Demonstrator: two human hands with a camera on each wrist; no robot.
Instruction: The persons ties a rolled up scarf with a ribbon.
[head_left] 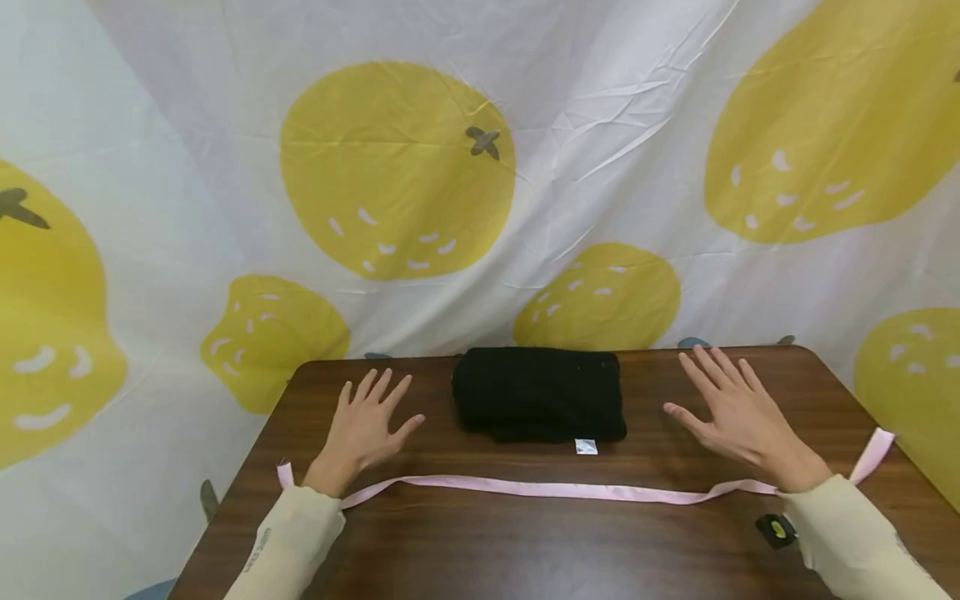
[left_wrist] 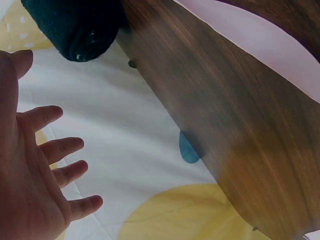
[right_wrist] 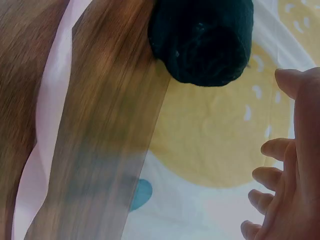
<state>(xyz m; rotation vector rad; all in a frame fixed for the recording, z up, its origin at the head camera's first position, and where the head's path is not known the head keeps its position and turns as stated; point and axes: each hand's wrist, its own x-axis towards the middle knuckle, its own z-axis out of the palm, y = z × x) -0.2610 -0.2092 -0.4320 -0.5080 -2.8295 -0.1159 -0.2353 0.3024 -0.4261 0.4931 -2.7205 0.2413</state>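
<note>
Seemingly done with rolling the black cloth (head_left: 536, 393) near the far edge of the wooden table (head_left: 525, 550); left with an untied pink ribbon (head_left: 525, 487) lying nearer. Holding left hand (head_left: 360, 432) and right hand (head_left: 744, 423) splayed, gripping nothing. Unable to read white label (head_left: 586, 447) or print (head_left: 258, 550) on left sleeve (head_left: 303, 533).

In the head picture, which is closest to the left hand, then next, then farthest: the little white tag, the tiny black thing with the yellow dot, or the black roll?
From the left hand:
1. Black roll: just to its right.
2. White tag: at the roll's near edge, toward its right end.
3. Tiny black thing: far right, beside the right sleeve.
</note>
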